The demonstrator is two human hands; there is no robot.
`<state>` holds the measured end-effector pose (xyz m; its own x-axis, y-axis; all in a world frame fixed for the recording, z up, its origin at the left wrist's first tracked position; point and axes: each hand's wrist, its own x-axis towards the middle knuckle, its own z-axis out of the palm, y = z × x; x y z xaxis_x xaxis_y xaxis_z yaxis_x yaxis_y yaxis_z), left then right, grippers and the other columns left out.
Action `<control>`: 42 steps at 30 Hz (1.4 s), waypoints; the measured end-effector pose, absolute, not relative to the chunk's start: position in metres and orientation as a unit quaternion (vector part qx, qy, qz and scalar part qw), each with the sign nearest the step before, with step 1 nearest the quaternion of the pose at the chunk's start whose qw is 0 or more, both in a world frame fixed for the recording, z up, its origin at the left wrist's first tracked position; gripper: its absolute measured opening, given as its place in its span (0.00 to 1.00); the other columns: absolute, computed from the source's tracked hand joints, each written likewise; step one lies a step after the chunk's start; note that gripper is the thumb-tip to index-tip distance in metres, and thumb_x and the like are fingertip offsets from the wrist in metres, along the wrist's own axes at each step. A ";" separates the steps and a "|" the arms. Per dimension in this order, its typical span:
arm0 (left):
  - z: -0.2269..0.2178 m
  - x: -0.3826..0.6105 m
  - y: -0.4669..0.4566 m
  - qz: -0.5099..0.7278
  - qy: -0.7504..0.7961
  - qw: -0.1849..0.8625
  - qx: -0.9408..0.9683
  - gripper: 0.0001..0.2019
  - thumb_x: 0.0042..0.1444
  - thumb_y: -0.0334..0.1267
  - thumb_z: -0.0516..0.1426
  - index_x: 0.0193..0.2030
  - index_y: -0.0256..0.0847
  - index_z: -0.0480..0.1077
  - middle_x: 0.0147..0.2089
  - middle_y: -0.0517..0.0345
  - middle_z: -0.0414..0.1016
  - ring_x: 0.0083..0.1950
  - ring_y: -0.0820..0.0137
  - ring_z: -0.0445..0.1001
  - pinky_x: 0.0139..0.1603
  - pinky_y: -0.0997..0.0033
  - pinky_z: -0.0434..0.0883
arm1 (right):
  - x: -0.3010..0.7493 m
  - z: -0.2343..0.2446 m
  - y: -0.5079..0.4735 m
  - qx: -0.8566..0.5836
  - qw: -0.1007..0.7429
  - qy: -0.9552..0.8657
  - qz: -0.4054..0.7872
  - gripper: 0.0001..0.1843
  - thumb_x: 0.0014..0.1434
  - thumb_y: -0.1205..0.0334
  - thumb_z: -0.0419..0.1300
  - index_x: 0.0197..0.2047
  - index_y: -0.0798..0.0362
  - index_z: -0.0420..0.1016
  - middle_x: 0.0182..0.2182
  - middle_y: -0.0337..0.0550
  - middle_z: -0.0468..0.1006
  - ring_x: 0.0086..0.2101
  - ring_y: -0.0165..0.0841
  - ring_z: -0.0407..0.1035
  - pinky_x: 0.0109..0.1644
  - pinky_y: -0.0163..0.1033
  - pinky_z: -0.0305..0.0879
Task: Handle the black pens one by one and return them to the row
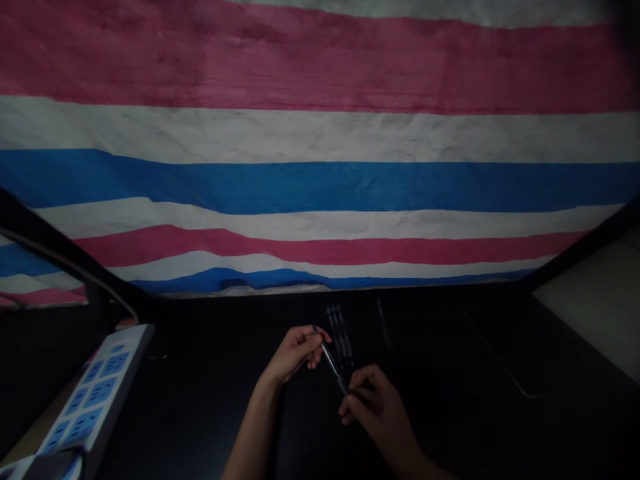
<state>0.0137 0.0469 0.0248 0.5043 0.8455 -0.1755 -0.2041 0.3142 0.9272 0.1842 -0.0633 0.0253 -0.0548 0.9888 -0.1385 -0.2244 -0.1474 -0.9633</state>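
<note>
Pen (331,361) runs slantwise between two hands, its upper end toward eleven o'clock and its lower end toward five. The left hand (299,351) pinches the upper end, with thumb and forefinger closed on it and the other fingers curled loosely beneath. The right hand (376,408) closes round the lower end, its fingertips bent over the barrel so that the tip is hidden. The light is too dim to make out a cap or any loose part. The pen appears to be held just clear of the black table (210,400) rather than lying on it.

It looks light, thin and stiff, with a smooth barrel that could slip or roll between fingertips. A pinch near each end, as here, seems the steadier hold; a grip at the middle alone would leave the ends free to twist.

Just beyond the pen at twelve o'clock, a few spare pens (340,332) lie side by side on the table, and a single pen (383,323) lies apart at one o'clock. Far off at nine o'clock a white power strip (97,390) with blue sockets lies along the table's edge. Behind everything hangs a striped sheet (320,187) of red, white and blue.
</note>
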 end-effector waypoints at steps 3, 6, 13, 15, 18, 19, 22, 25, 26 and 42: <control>0.025 0.012 0.047 0.350 0.345 0.737 0.464 0.19 0.49 0.51 0.62 0.34 0.34 0.75 0.17 0.61 0.67 0.16 0.79 0.62 0.18 0.80 0.55 | 0.185 0.019 -0.063 -0.420 0.429 -0.341 0.723 0.21 0.55 0.46 0.60 0.44 0.52 0.64 0.34 0.41 0.72 0.24 0.30 0.73 0.26 0.37 0.71; 0.026 0.013 0.048 0.341 0.345 0.736 0.471 0.18 0.51 0.50 0.61 0.33 0.33 0.75 0.16 0.62 0.65 0.16 0.79 0.60 0.18 0.79 0.52 | 0.188 0.010 -0.063 -0.373 0.328 -0.301 0.814 0.25 0.58 0.42 0.53 0.44 0.57 0.67 0.26 0.42 0.75 0.20 0.30 0.72 0.21 0.33 0.66; 0.022 0.017 0.047 0.369 0.328 0.717 0.492 0.17 0.52 0.49 0.60 0.30 0.33 0.73 0.14 0.67 0.58 0.15 0.81 0.50 0.19 0.78 0.47 | 0.191 0.007 -0.060 -0.429 0.325 -0.333 0.774 0.24 0.53 0.43 0.59 0.33 0.60 0.70 0.19 0.40 0.73 0.15 0.26 0.67 0.16 0.28 0.58; 0.021 0.018 0.047 0.377 0.321 0.713 0.496 0.17 0.52 0.49 0.60 0.30 0.33 0.72 0.13 0.68 0.58 0.15 0.81 0.50 0.19 0.78 0.47 | 0.191 0.011 -0.060 -0.444 0.336 -0.340 0.758 0.25 0.52 0.42 0.60 0.32 0.60 0.71 0.18 0.41 0.73 0.15 0.27 0.68 0.17 0.29 0.60; 0.020 0.019 0.045 0.384 0.311 0.710 0.501 0.17 0.53 0.49 0.60 0.29 0.32 0.72 0.13 0.68 0.58 0.15 0.81 0.49 0.19 0.77 0.46 | 0.190 0.016 -0.060 -0.483 0.346 -0.377 0.711 0.24 0.52 0.43 0.59 0.30 0.60 0.71 0.18 0.42 0.74 0.15 0.29 0.69 0.17 0.29 0.61; 0.020 0.019 0.045 0.386 0.309 0.709 0.502 0.18 0.52 0.49 0.60 0.29 0.32 0.72 0.13 0.68 0.58 0.15 0.81 0.50 0.19 0.77 0.46 | 0.189 0.017 -0.060 -0.502 0.347 -0.395 0.687 0.24 0.52 0.43 0.59 0.28 0.60 0.71 0.17 0.41 0.73 0.15 0.29 0.69 0.17 0.29 0.61; 0.020 0.020 0.044 0.391 0.307 0.705 0.506 0.18 0.51 0.49 0.61 0.28 0.32 0.72 0.13 0.67 0.58 0.15 0.81 0.50 0.19 0.77 0.46 | 0.188 0.014 -0.060 -0.545 0.343 -0.432 0.631 0.23 0.51 0.45 0.59 0.20 0.57 0.66 0.13 0.37 0.69 0.13 0.28 0.67 0.15 0.29 0.59; 0.018 0.022 0.044 0.391 0.308 0.706 0.504 0.18 0.50 0.49 0.62 0.28 0.31 0.72 0.13 0.66 0.60 0.14 0.81 0.51 0.18 0.77 0.46 | 0.188 0.009 -0.060 -0.552 0.337 -0.437 0.625 0.22 0.50 0.46 0.61 0.19 0.54 0.61 0.11 0.35 0.67 0.11 0.27 0.65 0.13 0.28 0.55; 0.017 0.023 0.045 0.389 0.309 0.708 0.502 0.19 0.50 0.50 0.62 0.28 0.31 0.72 0.13 0.66 0.60 0.14 0.81 0.52 0.18 0.77 0.46 | 0.189 0.008 -0.059 -0.548 0.340 -0.434 0.629 0.21 0.49 0.46 0.62 0.22 0.53 0.60 0.12 0.34 0.68 0.11 0.27 0.64 0.12 0.28 0.55; 0.017 0.027 0.049 0.399 0.317 0.718 0.473 0.19 0.54 0.50 0.59 0.28 0.32 0.71 0.13 0.67 0.57 0.16 0.80 0.50 0.20 0.76 0.45 | 0.197 0.002 -0.051 -0.420 0.337 -0.347 0.768 0.26 0.54 0.41 0.58 0.41 0.56 0.64 0.27 0.43 0.76 0.23 0.33 0.73 0.21 0.33 0.66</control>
